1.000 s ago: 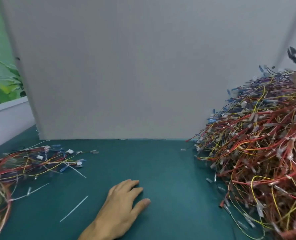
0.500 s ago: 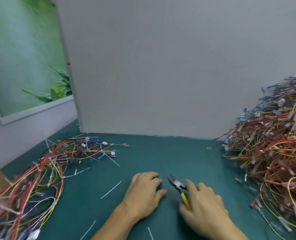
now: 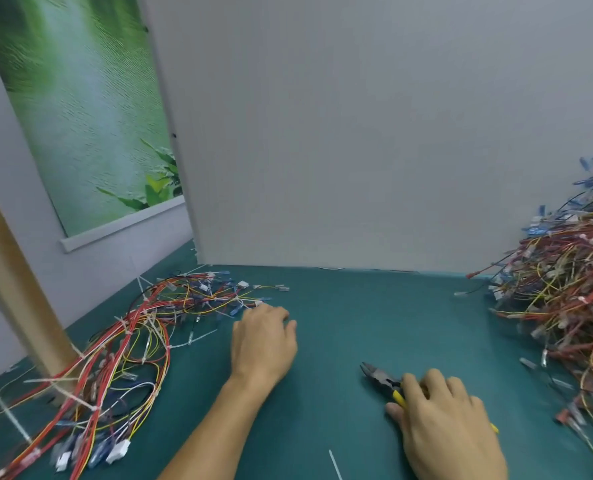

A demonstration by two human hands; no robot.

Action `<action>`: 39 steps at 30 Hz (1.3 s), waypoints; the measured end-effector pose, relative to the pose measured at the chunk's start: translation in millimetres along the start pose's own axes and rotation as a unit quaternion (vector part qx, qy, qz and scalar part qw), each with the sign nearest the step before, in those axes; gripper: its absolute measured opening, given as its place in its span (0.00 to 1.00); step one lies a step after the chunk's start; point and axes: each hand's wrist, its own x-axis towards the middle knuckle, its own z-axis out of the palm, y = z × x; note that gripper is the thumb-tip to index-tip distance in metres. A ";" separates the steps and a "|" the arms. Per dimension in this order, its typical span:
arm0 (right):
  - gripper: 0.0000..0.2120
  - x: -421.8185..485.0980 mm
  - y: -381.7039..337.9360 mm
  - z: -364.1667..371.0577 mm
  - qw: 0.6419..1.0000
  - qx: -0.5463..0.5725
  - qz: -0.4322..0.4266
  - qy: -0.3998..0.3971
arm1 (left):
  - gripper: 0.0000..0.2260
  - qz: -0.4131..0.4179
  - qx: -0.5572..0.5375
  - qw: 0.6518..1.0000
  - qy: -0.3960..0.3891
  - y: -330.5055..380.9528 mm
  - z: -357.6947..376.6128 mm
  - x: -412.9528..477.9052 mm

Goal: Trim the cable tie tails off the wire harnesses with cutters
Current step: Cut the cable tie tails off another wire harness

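Dark metal cutters (image 3: pixel 379 375) with yellow plastic handles (image 3: pixel 398 397) lie on a smooth matt tabletop (image 3: pixel 357 313).

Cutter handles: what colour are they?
The cutter handles are yellow, gripped by the right hand; head view.

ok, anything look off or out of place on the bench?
No visible damage. A cut tie tail lies loose on the mat near the front edge, and the big harness pile on the right sprawls toward the right hand holding the cutters.
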 end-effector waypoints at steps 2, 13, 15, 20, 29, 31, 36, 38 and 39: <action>0.19 -2.8 -1.1 2.5 0.999 0.005 -0.006 0.038 | 0.12 -0.025 -0.001 0.999 0.025 -7.9 -6.0 9.6; 0.21 -3.0 -0.7 14.5 0.993 -0.013 -0.016 0.120 | 0.16 -0.110 0.158 0.980 0.046 -86.3 -48.6 88.0; 0.21 -2.8 -0.4 15.1 0.993 -0.015 -0.017 0.120 | 0.15 -0.140 0.190 0.972 -0.012 -101.2 -52.1 96.3; 0.21 -1.9 1.4 19.5 0.991 -0.026 -0.021 0.129 | 0.02 -0.177 0.207 0.949 -0.159 -119.4 -66.3 106.2; 0.20 -3.4 2.4 20.2 0.988 -0.026 -0.022 0.152 | 0.08 -0.118 0.170 0.976 -0.066 -121.4 -105.6 125.3; 0.20 -3.5 2.3 19.7 0.988 -0.025 -0.021 0.154 | 0.09 -0.096 0.146 0.984 -0.036 -118.6 -124.6 130.2; 0.20 -3.7 3.2 18.9 0.988 -0.030 -0.025 0.148 | 0.04 -0.101 0.179 0.960 -0.191 -115.4 -152.1 122.7; 0.18 -4.1 3.2 18.9 0.989 -0.032 -0.021 0.145 | 0.04 -0.085 0.195 0.977 -0.020 -119.2 -160.2 123.5; 0.18 -3.7 2.8 18.6 0.989 -0.035 -0.018 0.145 | 0.06 -0.053 0.211 0.970 0.109 -120.1 -164.7 124.6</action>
